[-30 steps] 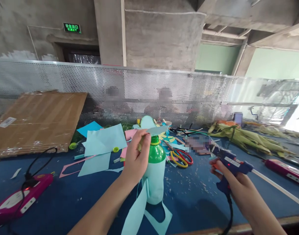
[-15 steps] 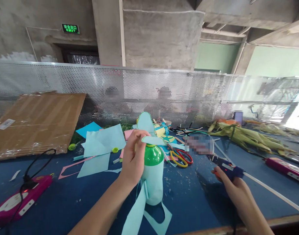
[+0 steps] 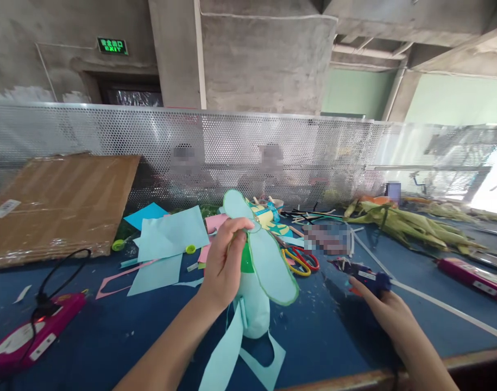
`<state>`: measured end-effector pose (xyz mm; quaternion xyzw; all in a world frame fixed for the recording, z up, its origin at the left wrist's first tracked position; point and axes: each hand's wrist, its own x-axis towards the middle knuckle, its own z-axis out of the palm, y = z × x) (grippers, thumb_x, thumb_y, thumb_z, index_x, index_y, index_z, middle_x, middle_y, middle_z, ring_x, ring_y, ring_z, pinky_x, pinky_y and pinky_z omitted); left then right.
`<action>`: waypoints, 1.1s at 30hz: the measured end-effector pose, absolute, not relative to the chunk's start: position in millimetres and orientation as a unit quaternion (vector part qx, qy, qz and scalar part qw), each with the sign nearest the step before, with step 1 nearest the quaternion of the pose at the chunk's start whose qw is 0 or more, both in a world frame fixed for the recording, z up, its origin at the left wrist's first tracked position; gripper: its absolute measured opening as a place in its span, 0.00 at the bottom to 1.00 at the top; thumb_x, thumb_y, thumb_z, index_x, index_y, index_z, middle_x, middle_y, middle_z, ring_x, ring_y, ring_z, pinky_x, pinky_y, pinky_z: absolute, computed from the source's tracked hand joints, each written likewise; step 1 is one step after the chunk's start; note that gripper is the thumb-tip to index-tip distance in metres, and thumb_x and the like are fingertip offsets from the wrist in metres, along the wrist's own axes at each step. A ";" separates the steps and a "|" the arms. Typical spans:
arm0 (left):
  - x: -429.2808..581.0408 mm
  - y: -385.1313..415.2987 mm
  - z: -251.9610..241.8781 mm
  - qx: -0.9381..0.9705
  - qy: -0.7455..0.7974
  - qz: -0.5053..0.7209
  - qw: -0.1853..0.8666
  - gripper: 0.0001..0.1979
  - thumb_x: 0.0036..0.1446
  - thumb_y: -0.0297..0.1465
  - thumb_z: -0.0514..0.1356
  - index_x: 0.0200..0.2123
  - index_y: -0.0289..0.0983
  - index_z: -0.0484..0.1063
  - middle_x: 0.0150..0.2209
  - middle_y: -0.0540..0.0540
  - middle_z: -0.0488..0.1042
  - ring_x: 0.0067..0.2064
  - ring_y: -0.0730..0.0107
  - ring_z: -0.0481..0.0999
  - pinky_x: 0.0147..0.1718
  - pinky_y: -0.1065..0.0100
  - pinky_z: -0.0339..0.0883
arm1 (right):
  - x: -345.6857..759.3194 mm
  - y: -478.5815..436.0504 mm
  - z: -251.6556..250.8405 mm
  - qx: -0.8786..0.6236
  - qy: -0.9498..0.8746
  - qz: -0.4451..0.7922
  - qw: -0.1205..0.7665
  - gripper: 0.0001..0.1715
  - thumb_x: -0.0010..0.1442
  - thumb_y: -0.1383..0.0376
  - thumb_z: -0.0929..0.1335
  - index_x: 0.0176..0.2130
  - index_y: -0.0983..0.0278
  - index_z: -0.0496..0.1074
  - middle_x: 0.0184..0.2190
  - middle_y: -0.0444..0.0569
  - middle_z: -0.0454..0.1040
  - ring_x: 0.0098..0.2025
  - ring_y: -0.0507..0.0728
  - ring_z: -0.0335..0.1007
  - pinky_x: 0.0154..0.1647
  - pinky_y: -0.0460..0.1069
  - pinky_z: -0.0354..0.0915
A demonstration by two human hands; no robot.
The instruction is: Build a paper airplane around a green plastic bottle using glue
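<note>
One lobe of a pale-blue paper cutout point(image 3: 269, 259), edge-on moments earlier, now broadly fronts a wrapped green bottle point(image 3: 249, 290) beside the left hand point(image 3: 224, 263), whose fingertips pinch the cutout's middle (the right hand point(image 3: 384, 310) grips a glue gun point(image 3: 365, 275)).

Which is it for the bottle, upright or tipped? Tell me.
Upright: the bottle sits base-down on the table, its green shoulder higher up.

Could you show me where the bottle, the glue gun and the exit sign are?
Bottle point(image 3: 252, 304): head view, its pale blue lower part.
Glue gun point(image 3: 369, 275): head view, its body.
Exit sign point(image 3: 112, 46): head view, its face.
</note>
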<state>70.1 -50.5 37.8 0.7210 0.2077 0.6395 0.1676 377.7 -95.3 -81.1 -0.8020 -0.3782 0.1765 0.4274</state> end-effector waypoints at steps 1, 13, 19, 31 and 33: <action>70.2 -50.1 37.3 0.721 0.210 0.638 0.170 0.11 0.67 0.35 0.47 0.42 0.47 0.70 0.34 0.50 0.69 0.30 0.71 0.67 0.26 0.67 0.60 | 377.4 -95.7 -80.5 -0.799 -0.380 0.179 0.429 0.32 0.47 0.41 0.65 0.27 0.67 0.78 0.20 0.50 0.75 0.37 0.66 0.73 0.33 0.51 0.65; 73.9 -55.7 42.7 0.684 0.205 0.658 0.239 0.12 0.65 0.40 0.50 0.33 0.43 0.68 0.31 0.51 0.65 0.31 0.72 0.66 0.34 0.67 0.64 | 377.3 -97.3 -82.6 -0.816 -0.369 0.162 0.415 0.35 0.46 0.40 0.64 0.28 0.68 0.78 0.18 0.49 0.72 0.30 0.63 0.71 0.29 0.51 0.64; 75.0 -57.6 45.3 0.683 0.233 0.658 0.215 0.07 0.63 0.37 0.54 0.34 0.43 0.68 0.30 0.50 0.66 0.30 0.72 0.66 0.28 0.68 0.62 | 376.7 -98.7 -78.6 -0.820 -0.382 0.141 0.402 0.33 0.48 0.40 0.63 0.23 0.65 0.77 0.18 0.50 0.73 0.28 0.63 0.71 0.28 0.52 0.65; 71.0 -54.4 44.7 0.710 0.248 0.631 0.190 0.12 0.64 0.36 0.51 0.39 0.45 0.75 0.39 0.48 0.77 0.40 0.64 0.73 0.40 0.61 0.65 | 376.3 -100.0 -80.2 -0.824 -0.378 0.133 0.400 0.33 0.49 0.38 0.61 0.23 0.63 0.73 0.17 0.49 0.71 0.27 0.63 0.70 0.29 0.52 0.63; 71.0 -53.7 43.9 0.709 0.246 0.632 0.193 0.12 0.64 0.36 0.52 0.38 0.45 0.76 0.39 0.49 0.77 0.40 0.65 0.74 0.39 0.62 0.65 | 375.5 -99.9 -78.6 -0.822 -0.377 0.132 0.406 0.33 0.48 0.38 0.61 0.23 0.63 0.73 0.17 0.50 0.71 0.27 0.63 0.70 0.28 0.52 0.63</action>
